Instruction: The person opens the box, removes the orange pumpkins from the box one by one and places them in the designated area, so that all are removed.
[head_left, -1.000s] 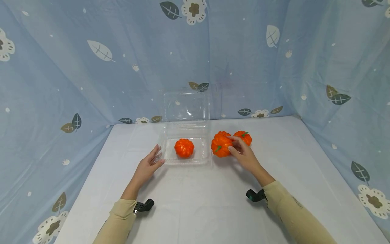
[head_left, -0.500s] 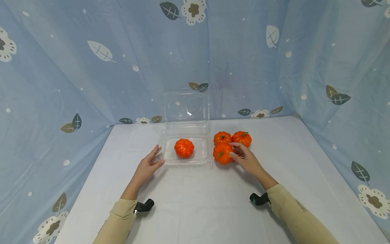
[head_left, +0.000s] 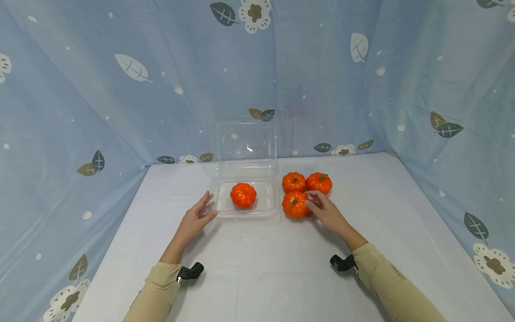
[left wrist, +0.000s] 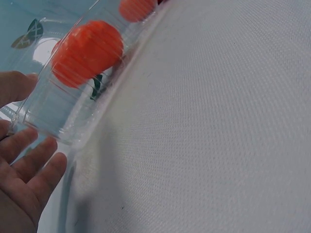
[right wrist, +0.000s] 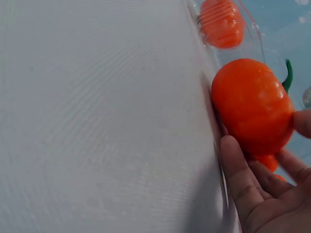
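Observation:
In the head view, my right hand (head_left: 325, 213) holds a glossy orange toy pumpkin (head_left: 294, 205) by its right side, thumb and fingers against it. This pumpkin sits low at the table surface, its green stem showing. Just behind it lie a second pumpkin (head_left: 294, 182) and a third pumpkin (head_left: 319, 183). Another pumpkin (head_left: 243, 195) rests inside the clear plastic clamshell box (head_left: 263, 211), whose lid (head_left: 245, 141) stands raised at the back. My left hand (head_left: 193, 222) touches the box's left side, thumb near the front corner, fingers fairly straight and spread in the left wrist view.
A white cloth covers the table (head_left: 257, 268). Blue patterned curtain (head_left: 314, 80) hangs behind and at both sides. Black camera mounts stick out from the left wrist (head_left: 191, 271) and right wrist (head_left: 341, 263).
My right hand has brought its pumpkin down and toward me, in front of the two others, with the stem turning more upward. My left hand and the box have stayed put.

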